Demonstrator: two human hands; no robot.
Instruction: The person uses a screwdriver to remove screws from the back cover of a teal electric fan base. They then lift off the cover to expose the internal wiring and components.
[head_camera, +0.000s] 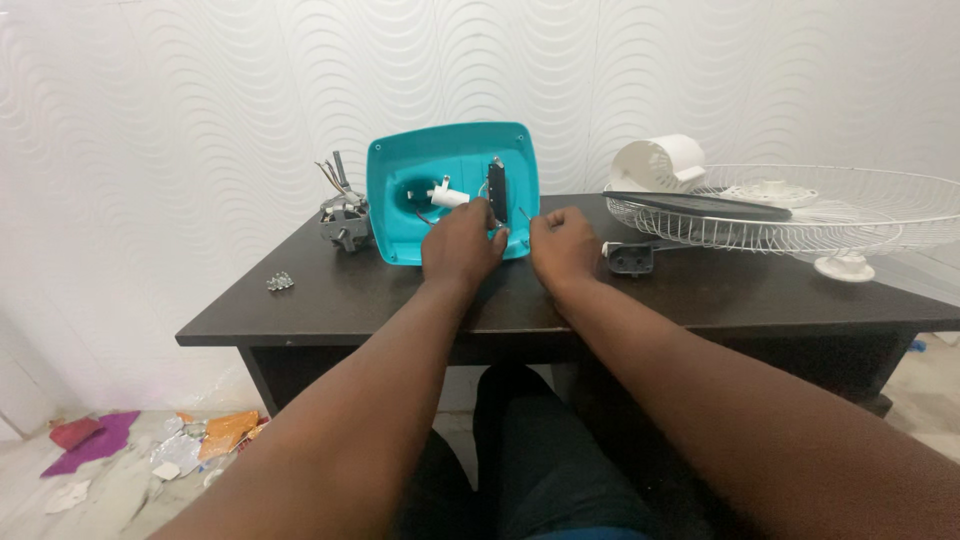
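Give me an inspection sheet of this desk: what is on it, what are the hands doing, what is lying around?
Surface: dark wooden table, against a white wavy wall.
Job's things: teal plastic housing propped up, open side showing a white shaft and a black part.
Clutter: small motor, pile of screws, white wire fan guard, black blade, white cover, black plastic piece.
Hands: left hand on the housing's lower edge; right hand closed beside it; what they grip is unclear.
Cables: thin wires inside the housing and on the motor.
Surroundings: wrappers and purple scrap on the floor.
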